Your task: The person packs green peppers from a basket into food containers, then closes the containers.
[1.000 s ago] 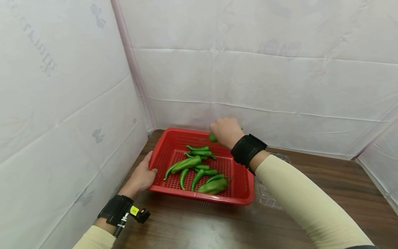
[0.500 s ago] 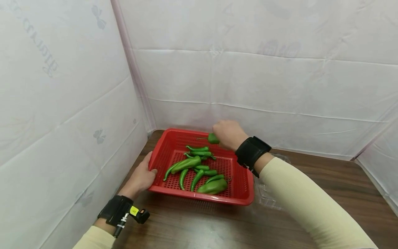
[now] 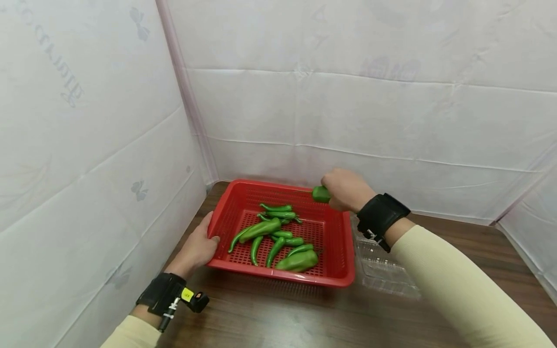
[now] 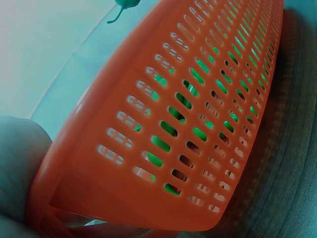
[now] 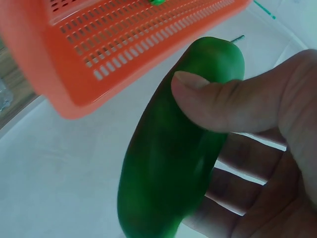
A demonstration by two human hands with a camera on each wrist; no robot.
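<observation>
Wooden table [image 3: 278, 314] — hands grip pepper [image 3: 321, 194], basket [image 3: 344, 278] rim.

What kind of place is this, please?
Probably a staged recording booth, not a kitchen: white sheets wall in a wooden table, which bears only a red basket of green peppers.
</observation>
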